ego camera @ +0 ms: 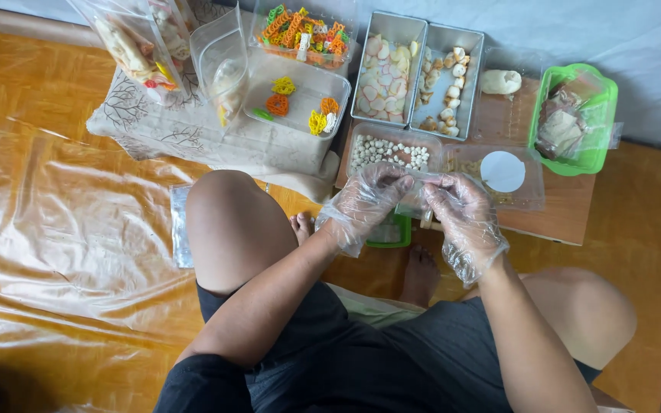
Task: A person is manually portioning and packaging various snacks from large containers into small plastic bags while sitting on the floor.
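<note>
Both my hands wear loose clear plastic gloves. My left hand (366,200) and my right hand (460,210) pinch the two ends of a small clear plastic bag (418,191) held between them, just above the near edge of a low wooden board (556,206). Right behind the hands sits a clear tray of small white dough balls (388,151) and a clear tray with a round white dough disc (503,170). What the bag holds cannot be made out.
Two metal tins (415,73) hold pale shaped pieces. A dough lump (500,81) and a green basket (583,115) stand at right. Clear boxes of coloured shapes (300,65) and filled bags (135,46) rest on a cloth at left. Shiny plastic sheet (63,229) covers the floor.
</note>
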